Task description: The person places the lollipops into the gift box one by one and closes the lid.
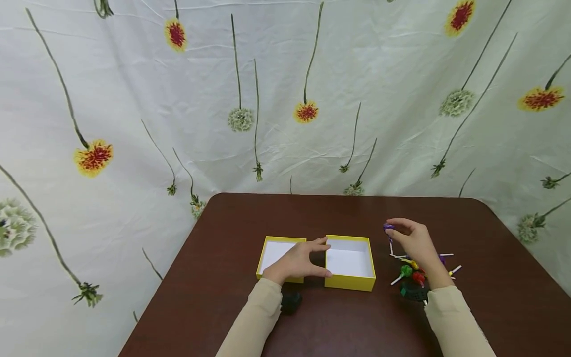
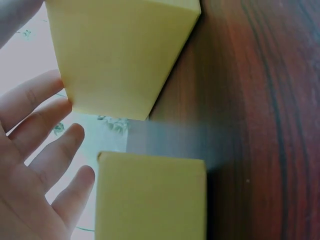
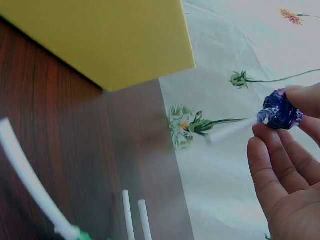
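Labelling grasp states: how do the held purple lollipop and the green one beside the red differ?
The purple lollipop is pinched in the right hand, off the table; the green lollipop lies on that table. Purple's stick hangs down; green's lies roughly level. Both have white sticks.

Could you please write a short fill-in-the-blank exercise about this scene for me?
1. The bare right hand pinches a round, shiny-wrapped lollipop coloured ____.
2. The bare left hand is at the edge of a yellow rectangular box whose interior is coloured ____.
3. Behind the dark brown wood-grained table hangs white cloth printed with ____.

Missing words: purple; white; flowers.
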`<state>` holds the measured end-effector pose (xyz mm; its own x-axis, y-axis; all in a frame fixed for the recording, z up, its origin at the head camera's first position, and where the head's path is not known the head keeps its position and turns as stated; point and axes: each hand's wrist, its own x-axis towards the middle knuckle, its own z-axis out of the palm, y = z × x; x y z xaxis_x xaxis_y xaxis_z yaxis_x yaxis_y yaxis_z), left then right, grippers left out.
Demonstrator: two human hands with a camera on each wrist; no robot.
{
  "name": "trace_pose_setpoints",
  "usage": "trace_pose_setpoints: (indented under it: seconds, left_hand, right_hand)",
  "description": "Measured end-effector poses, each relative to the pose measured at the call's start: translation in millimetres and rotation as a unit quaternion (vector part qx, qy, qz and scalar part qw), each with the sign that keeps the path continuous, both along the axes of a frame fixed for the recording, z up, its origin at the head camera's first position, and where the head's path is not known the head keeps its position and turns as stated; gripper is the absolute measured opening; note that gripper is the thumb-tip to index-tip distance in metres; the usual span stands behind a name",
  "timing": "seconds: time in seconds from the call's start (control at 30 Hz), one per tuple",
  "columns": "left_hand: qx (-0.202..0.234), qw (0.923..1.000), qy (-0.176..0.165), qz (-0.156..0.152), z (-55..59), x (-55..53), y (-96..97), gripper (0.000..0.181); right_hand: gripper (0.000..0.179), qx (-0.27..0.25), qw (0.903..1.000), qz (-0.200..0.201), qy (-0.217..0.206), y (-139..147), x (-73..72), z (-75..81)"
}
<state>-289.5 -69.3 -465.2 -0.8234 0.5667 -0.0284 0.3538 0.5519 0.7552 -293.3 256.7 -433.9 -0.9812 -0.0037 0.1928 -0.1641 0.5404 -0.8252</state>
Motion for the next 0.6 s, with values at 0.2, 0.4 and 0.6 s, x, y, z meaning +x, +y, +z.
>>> trace_pose_setpoints:
  seconds: [0.2, 0.4, 0.6]
  left_hand:
    - [0.007, 1.0, 0.0, 0.0, 1.2, 2.0, -1.3, 0.078]
    - [0.009, 1.0, 0.001, 0.002, 0.6, 2.3, -1.4, 0.079]
    - [0.015, 0.9997, -0.016, 0.01, -0.2, 5.2, -1.1, 0.081]
  right_hand:
    - [0.038, -0.006, 0.9998, 0.017, -0.009, -9.2, 0.4, 2.4]
    - [0.032, -0.023, 0.999, 0.035, -0.016, -20.8, 0.1, 7.6]
    - [0.029, -0.037, 0.9963, 0.071, -0.029, -32.5, 1.2, 8.4]
